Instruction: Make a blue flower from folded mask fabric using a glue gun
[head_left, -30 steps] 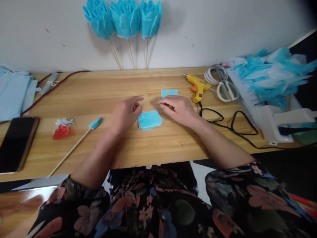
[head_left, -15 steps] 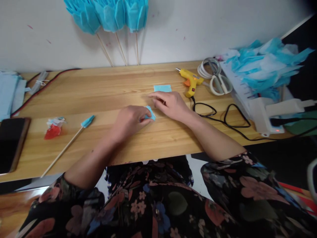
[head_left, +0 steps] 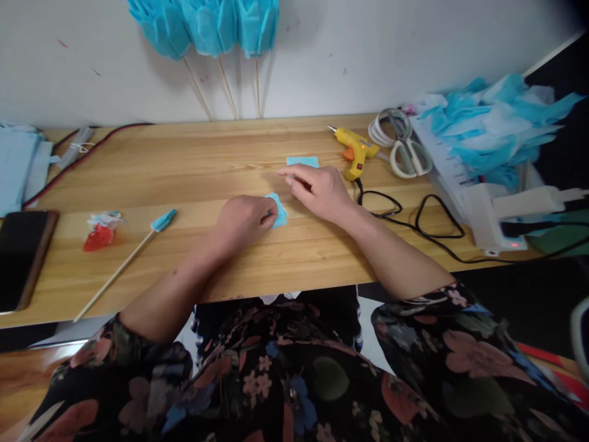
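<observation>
My left hand (head_left: 246, 224) is low over the middle of the wooden table, thumb and fingers closed on the edge of a small blue fabric piece (head_left: 280, 213). The fabric looks like thin non-woven cloth, and part of it is hidden by the fingers. My right hand (head_left: 322, 191) hovers to the right, index finger stretched out and thumb slightly apart below it; I see nothing clearly held. Just behind that hand lies a flat blue fabric rectangle (head_left: 302, 161), its near edge partly covered by the fingers.
A yellow glue gun (head_left: 356, 150), scissors (head_left: 409, 159) and a tape roll (head_left: 380, 129) lie right. Blue scraps (head_left: 497, 132) fill a box beside a power strip (head_left: 494, 218). Left are a blue-tipped stick (head_left: 124, 267), a small red-and-white packet (head_left: 101, 232) and a phone (head_left: 25, 261). Blue fabric flowers (head_left: 209, 27) lean on the wall.
My left hand has drawn back slightly left, and more of the blue fabric piece shows flat beside its fingers. My right thumb has come closer to the index finger. The view has shifted a little.
</observation>
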The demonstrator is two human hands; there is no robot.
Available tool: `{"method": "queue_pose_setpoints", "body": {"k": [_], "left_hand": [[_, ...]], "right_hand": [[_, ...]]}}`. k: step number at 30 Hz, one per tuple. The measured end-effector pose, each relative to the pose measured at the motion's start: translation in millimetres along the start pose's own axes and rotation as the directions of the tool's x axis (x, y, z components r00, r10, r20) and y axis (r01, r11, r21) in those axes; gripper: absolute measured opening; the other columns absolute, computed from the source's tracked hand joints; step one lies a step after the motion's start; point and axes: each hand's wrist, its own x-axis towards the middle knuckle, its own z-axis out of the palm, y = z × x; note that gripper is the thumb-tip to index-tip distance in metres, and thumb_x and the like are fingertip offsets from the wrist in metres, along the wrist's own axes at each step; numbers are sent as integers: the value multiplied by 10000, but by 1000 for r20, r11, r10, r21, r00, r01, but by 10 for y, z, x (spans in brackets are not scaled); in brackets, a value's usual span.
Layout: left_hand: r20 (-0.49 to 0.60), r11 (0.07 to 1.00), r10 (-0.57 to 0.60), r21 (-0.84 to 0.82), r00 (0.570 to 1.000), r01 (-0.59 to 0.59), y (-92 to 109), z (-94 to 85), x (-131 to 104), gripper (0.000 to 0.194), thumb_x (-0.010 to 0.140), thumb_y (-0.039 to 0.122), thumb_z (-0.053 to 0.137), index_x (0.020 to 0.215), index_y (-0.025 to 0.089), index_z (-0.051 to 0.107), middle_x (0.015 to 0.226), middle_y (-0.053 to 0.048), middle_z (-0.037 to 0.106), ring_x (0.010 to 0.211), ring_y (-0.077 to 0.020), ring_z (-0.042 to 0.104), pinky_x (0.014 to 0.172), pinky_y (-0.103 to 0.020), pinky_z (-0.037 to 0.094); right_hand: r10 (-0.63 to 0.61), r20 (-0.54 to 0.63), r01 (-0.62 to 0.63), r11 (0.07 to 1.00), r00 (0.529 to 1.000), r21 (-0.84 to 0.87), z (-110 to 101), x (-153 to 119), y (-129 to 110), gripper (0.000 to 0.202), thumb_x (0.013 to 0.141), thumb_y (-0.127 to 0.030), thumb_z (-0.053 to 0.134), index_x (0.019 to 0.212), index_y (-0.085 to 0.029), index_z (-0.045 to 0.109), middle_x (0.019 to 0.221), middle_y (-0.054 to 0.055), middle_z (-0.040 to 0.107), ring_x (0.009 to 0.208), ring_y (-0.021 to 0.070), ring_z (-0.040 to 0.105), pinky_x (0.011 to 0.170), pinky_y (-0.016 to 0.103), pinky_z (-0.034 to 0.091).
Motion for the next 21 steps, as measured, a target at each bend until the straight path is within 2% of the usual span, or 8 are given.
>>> {"method": "queue_pose_setpoints", "body": {"k": [6,11,16,18,21], "left_hand": [[17,999,-41,3,999,40,4,24,8,181,878,351,623,937,199,702,681,-19,626,629,-169,518,634,-297,321],[-16,999,-8,47,1000,9,10,72,13,172,882,272,549,828,204,698,723,-44,656,667,-180,538,644,-308,323],[-46,999,0,-34,999,-2,2,38,-2,187,865,238,519,725,195,635,656,-14,610,591,-139,453,593,-298,276],[-60,994,-39,-108,997,33,-15,15,-8,157,853,241,537,733,191,626,628,3,583,568,-124,435,578,-284,277],[-92,960,-103,-271,990,74,-48,-21,-16,134,842,259,560,754,184,628,613,18,565,560,-109,433,558,-257,297]], "right_hand": [[-5,-13,5,1000,1000,-4,5,-6,6,338,1009,-255,445,1226,-206,700,877,27,745,788,144,642,740,286,426],[-7,-5,7,1000,1000,3,9,-3,27,332,1003,-253,445,1205,-206,704,858,22,732,784,141,626,742,286,410],[-10,-14,10,1000,1000,25,0,-2,21,317,992,-254,447,1162,-205,710,822,13,710,741,135,595,723,282,394],[-18,-43,20,999,999,44,-15,-6,-1,280,980,-281,468,1069,-194,719,764,3,677,684,123,553,688,276,376],[-44,-74,50,995,996,82,-58,-13,-39,301,960,-355,503,787,-174,669,629,-17,566,581,101,440,616,276,327]]}}
